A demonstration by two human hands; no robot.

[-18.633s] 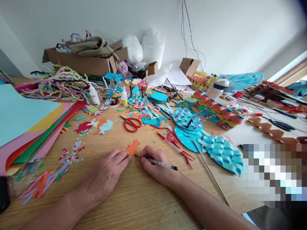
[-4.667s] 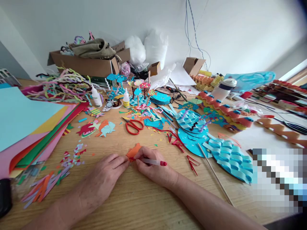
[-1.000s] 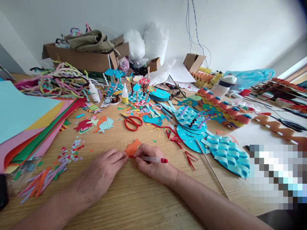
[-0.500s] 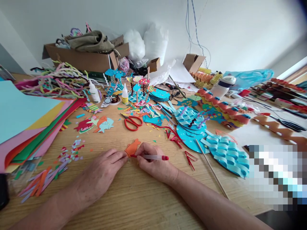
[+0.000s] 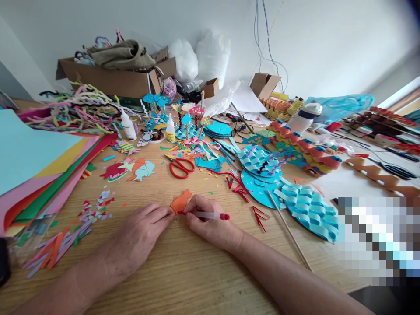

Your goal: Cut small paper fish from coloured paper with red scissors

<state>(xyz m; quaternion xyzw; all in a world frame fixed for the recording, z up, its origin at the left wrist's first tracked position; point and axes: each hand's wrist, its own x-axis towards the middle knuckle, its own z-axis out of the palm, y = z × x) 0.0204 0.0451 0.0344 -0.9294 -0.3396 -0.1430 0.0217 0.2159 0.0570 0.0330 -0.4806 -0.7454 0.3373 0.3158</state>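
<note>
An orange paper fish (image 5: 180, 202) lies on the wooden table, its tail pointing away from me. My left hand (image 5: 141, 229) has its fingers together, with the fingertips holding the fish's near left edge. In my right hand (image 5: 213, 225) is a pen (image 5: 210, 215) with a clear barrel and a red end. Its tip meets the near side of the fish, where dark and red marks show; my fingers partly hide the tip. Beyond the fish lie red-handled scissors (image 5: 181, 168) and several cut paper fish (image 5: 141, 169).
Coloured paper sheets (image 5: 33, 151) are stacked at the left, with paper strips (image 5: 59, 249) nearer me. A wooden stick (image 5: 290, 232) and woven blue paper discs (image 5: 310, 212) lie to the right. Glue bottles (image 5: 170, 129) stand farther back, before a cardboard box (image 5: 105, 81).
Both hands stay almost in place, with the pen still at the fish's near side. The whole view has shifted very slightly.
</note>
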